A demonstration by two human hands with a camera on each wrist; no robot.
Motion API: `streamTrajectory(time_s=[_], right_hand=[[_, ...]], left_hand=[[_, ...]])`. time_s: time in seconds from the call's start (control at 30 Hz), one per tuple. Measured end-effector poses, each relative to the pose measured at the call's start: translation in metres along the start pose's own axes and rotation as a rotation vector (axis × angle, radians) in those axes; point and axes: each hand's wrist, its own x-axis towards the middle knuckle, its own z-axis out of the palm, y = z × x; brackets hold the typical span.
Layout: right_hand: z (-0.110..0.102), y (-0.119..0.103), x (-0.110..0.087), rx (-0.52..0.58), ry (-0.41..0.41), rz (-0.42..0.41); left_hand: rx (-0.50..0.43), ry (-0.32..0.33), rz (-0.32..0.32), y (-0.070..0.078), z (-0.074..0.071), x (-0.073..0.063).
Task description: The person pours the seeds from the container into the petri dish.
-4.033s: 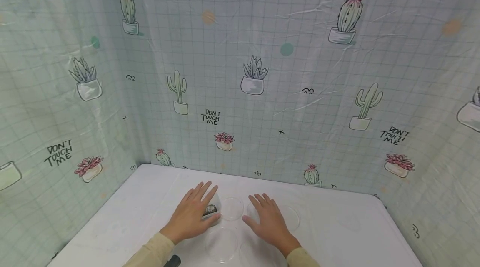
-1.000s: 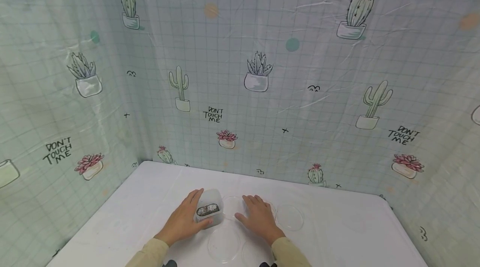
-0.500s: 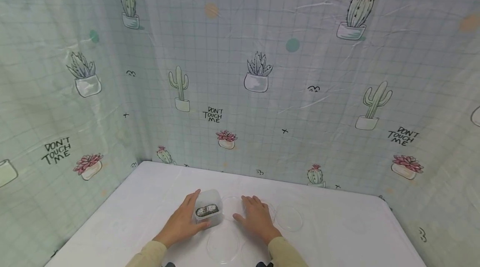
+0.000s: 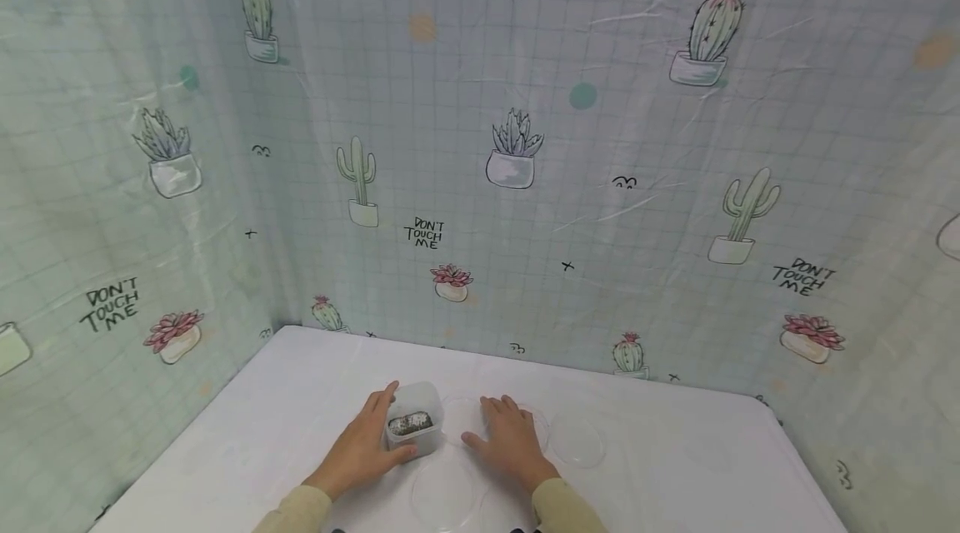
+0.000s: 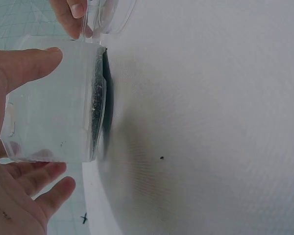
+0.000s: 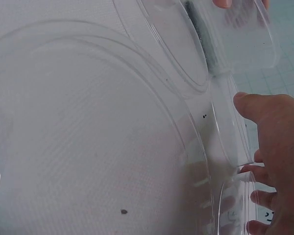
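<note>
My left hand (image 4: pixel 363 443) holds a clear, squarish plastic container (image 4: pixel 427 443), its thumb on one side and its fingers on the other. Inside lies a dark, grainy mass with a whitish top (image 4: pixel 410 423). In the left wrist view the container (image 5: pixel 54 103) shows a dark layer at its bottom and a shadow on the table below. My right hand (image 4: pixel 512 440) rests by the clear round dishes, with its fingers spread. In the right wrist view its fingertips are at a shallow clear dish (image 6: pixel 237 205); its thumb is by another dish (image 6: pixel 228 125).
More clear round dishes lie on the white table (image 4: pixel 690 466): one at the front (image 4: pixel 444 497), one to the right (image 4: pixel 577 440), one between the hands (image 4: pixel 461 420). Small dark specks (image 5: pixel 161 157) dot the table. A cactus-print sheet (image 4: pixel 465 141) hangs behind.
Four seconds ago my left hand largely covered the container; it has since drawn left and down around it. My right hand has shifted slightly left and less of the dishes on its right is covered.
</note>
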Motion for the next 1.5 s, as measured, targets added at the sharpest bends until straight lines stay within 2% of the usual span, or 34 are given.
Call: streamTrajectory(time_s=[0.4, 0.83, 1.07, 1.5], right_hand=[[0.005, -0.002, 0.0, 0.009, -0.035, 0.021], [0.003, -0.005, 0.002, 0.011, -0.041, 0.019], [0.003, 0.0, 0.001, -0.02, -0.051, 0.017], [-0.001, 0.001, -0.004, 0.006, -0.042, -0.018]], left_hand=[[0.04, 0.071, 0.042, 0.002, -0.006, 0.003], [0.063, 0.117, 0.095, 0.002, -0.012, 0.009], [0.05, 0.108, 0.106, 0.006, -0.008, 0.015], [0.076, 0.14, 0.12, 0.012, -0.007, 0.02]])
